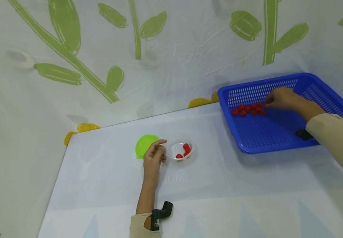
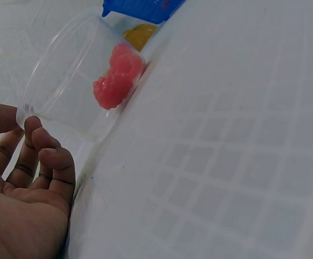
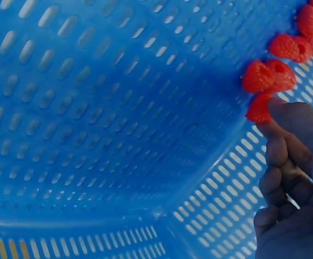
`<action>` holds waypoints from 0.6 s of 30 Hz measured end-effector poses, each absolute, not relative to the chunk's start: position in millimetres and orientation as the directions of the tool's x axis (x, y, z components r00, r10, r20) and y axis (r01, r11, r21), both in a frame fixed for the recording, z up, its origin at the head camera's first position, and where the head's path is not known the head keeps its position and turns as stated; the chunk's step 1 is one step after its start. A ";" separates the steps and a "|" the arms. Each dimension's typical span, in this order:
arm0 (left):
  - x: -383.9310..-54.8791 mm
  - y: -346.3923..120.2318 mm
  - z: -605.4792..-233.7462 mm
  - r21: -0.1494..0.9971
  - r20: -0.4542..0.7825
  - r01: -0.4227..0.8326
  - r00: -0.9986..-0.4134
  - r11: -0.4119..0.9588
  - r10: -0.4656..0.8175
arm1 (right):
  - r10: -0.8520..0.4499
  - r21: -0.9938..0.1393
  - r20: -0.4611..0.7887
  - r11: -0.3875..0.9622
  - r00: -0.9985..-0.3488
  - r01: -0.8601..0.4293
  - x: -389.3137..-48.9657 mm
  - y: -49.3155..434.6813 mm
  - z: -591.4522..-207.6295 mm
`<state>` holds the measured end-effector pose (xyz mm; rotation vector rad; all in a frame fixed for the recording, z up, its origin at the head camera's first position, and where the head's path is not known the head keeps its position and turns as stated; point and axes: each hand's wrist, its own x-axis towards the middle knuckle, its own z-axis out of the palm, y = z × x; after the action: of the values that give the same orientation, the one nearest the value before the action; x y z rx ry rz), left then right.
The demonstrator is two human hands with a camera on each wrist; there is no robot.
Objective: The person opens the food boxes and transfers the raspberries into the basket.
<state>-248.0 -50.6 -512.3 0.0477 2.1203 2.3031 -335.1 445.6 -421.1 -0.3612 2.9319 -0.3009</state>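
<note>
My left hand pinches the rim of a clear plastic bowl between thumb and fingers. Inside the bowl lie several red raspberries, gathered along its right and front side. Over in the blue basket, my right hand reaches toward the far left part of the basket floor. Its thumb and index finger pinch one raspberry, as the right wrist view shows. Several more raspberries sit clustered just left of that hand.
A bright green lid lies on the white table, left of the bowl and partly behind my left hand. The basket's raised, slotted walls surround my right hand. A pale curtain with green leaf prints hangs along the table's far edge.
</note>
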 end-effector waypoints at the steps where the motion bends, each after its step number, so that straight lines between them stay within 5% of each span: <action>1: -247.0 -51.3 -511.5 0.997 0.013 0.010 -1.000 -0.083 0.024 | -0.265 -0.217 -0.149 0.949 -0.953 -0.230 -335.3 444.4 -421.6; 18: -246.3 -50.1 -509.9 0.998 0.024 0.023 -0.999 -0.065 0.022 | -0.282 -0.208 -0.050 0.941 -0.958 -0.266 -315.7 410.4 -370.5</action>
<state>-246.3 -50.1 -509.9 0.0514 2.1480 2.2926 -315.7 410.4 -370.5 -0.4268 3.0171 -0.3061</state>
